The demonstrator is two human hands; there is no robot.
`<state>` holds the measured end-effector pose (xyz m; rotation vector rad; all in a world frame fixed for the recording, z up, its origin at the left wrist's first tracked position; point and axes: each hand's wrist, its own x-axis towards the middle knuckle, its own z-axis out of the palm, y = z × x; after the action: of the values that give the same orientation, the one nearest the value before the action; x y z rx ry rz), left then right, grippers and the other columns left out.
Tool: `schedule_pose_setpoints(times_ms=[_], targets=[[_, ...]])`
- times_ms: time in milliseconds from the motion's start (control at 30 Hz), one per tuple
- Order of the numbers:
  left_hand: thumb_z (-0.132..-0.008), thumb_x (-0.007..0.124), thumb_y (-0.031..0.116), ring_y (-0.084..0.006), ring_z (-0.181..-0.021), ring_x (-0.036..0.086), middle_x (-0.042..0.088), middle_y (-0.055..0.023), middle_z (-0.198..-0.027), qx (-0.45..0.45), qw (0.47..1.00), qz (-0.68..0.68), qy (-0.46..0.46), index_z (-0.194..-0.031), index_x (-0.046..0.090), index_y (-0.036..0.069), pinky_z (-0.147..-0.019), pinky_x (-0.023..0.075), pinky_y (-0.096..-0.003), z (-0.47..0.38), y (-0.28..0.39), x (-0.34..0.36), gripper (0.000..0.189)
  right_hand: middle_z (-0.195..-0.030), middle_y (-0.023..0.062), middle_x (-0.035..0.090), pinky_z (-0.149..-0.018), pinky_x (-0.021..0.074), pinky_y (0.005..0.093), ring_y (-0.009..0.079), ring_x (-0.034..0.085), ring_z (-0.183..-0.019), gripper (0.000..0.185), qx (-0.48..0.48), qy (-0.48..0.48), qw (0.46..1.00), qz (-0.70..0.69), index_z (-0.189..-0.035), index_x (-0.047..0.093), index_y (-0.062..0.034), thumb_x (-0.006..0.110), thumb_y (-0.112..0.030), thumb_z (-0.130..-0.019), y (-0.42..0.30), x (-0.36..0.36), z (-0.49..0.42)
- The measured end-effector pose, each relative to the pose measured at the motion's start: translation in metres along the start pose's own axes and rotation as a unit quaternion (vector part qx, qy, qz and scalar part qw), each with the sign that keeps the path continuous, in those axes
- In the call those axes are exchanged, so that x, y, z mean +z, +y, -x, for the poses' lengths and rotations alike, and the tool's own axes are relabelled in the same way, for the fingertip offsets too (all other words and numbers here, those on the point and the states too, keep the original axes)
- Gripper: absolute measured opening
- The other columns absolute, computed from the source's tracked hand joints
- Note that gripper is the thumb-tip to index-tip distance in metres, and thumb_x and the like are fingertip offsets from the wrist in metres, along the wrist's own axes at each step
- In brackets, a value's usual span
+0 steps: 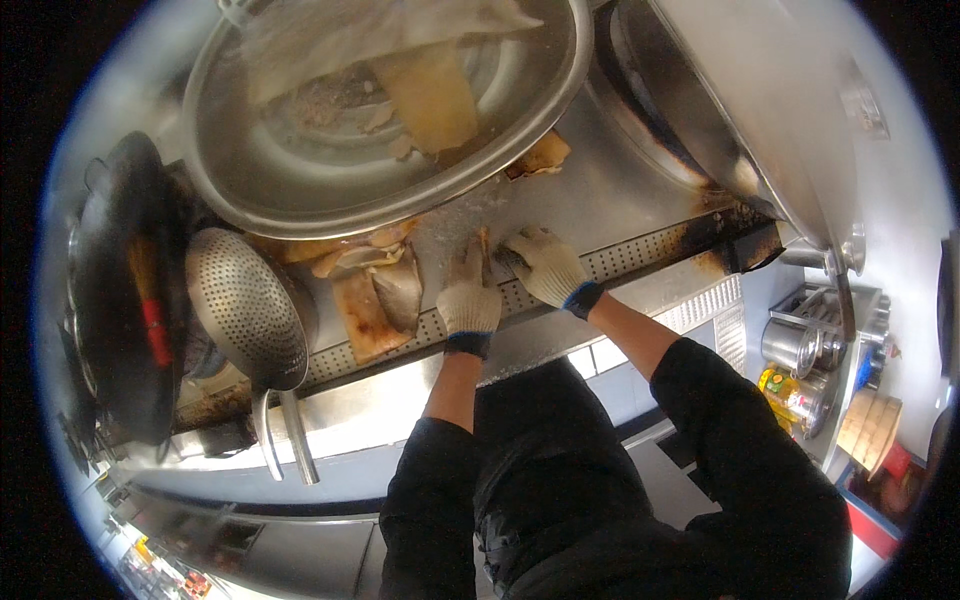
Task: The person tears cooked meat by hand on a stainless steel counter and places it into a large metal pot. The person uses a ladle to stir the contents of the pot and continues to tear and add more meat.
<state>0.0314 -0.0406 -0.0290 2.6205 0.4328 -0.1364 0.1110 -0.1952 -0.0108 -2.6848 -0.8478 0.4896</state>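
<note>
My left hand (470,289), in a knitted work glove with a blue-and-black cuff, is low over the steel range top, fingers pointing away from me. A narrow brown piece (485,247) stands along its fingers; I cannot tell whether the hand grips it. My right hand (546,262), gloved alike, is just to the right, its dark-stained fingertips turned towards the left hand. What lies under those fingers is hidden. Left of my hands lie browned pieces of what looks like animal skin (367,311). Beyond them, a large steel basin (330,227) holds water and pale and yellowish sheets of skin (431,97).
A perforated steel ladle (244,300) and a dark wok (124,315) with a red-handled brush (155,330) stand at left. Another browned piece (541,155) lies by the basin's right rim. A perforated drain strip (637,251) runs along the front. A large pan (660,90) leans at right.
</note>
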Motion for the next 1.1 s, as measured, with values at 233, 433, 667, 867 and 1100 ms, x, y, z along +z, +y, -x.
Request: schedule_pose_setpoints(times_ms=[233, 433, 667, 867, 1100], targets=[[-0.096, 0.061, 0.031, -0.0399, -0.091, 0.074, 0.072, -0.0243, -0.116, -0.015, 0.997, 0.000, -0.073, -0.152, 0.047, 0.011, -0.077, 0.0615, -0.0506, 0.003, 0.002, -0.002, 0.061, -0.122, 0.0190, 0.071, -0.088, 0.0578, 0.0528, 0.0407, 0.071, -0.101, 0.037, 0.018, 0.158, 0.971, -0.178, -0.134, 0.064, -0.0150, 0.064, -0.028, -0.100, -0.008, 0.001, 0.003], [-0.097, 0.060, 0.032, -0.0405, -0.091, 0.074, 0.073, -0.0234, -0.114, -0.006, 0.992, 0.020, -0.127, -0.150, 0.052, 0.013, -0.075, 0.0608, -0.0509, 0.001, -0.006, 0.004, 0.057, -0.116, 0.0192, 0.073, -0.083, 0.0585, 0.0512, 0.0404, 0.072, -0.095, 0.035, 0.044, 0.093, 0.993, -0.065, -0.131, 0.066, -0.0151, 0.062, -0.033, -0.101, -0.025, 0.011, -0.035], [-0.102, 0.057, 0.037, -0.0385, -0.075, 0.072, 0.076, -0.0184, -0.096, 0.026, 0.996, 0.033, 0.084, -0.146, 0.058, 0.023, -0.069, 0.0590, -0.0507, 0.005, -0.006, 0.016, 0.047, -0.124, 0.0230, 0.068, -0.090, 0.0551, 0.0512, 0.0403, 0.067, -0.110, 0.030, 0.013, 0.156, 0.984, -0.089, -0.124, 0.068, -0.0138, 0.064, -0.029, -0.099, -0.030, -0.009, -0.050], [-0.101, 0.056, 0.040, -0.0385, -0.081, 0.073, 0.076, -0.0189, -0.104, -0.070, 0.985, -0.009, -0.156, -0.148, 0.055, 0.024, -0.071, 0.0585, -0.0501, -0.001, -0.006, 0.006, 0.049, -0.114, 0.0244, 0.070, -0.089, 0.0549, 0.0521, 0.0423, 0.068, -0.102, 0.030, 0.061, 0.133, 0.986, -0.077, -0.123, 0.068, -0.0121, 0.064, -0.029, -0.098, -0.022, 0.012, -0.045], [-0.095, 0.060, 0.030, -0.0400, -0.076, 0.073, 0.076, -0.0177, -0.084, -0.017, 0.998, 0.064, 0.017, -0.140, 0.063, 0.023, -0.071, 0.0595, -0.0508, 0.005, -0.001, 0.009, 0.045, -0.112, 0.0256, 0.070, -0.088, 0.0555, 0.0518, 0.0468, 0.067, -0.103, 0.028, -0.011, 0.189, 0.981, -0.037, -0.121, 0.066, -0.0082, 0.066, -0.019, -0.096, -0.021, 0.020, -0.048]])
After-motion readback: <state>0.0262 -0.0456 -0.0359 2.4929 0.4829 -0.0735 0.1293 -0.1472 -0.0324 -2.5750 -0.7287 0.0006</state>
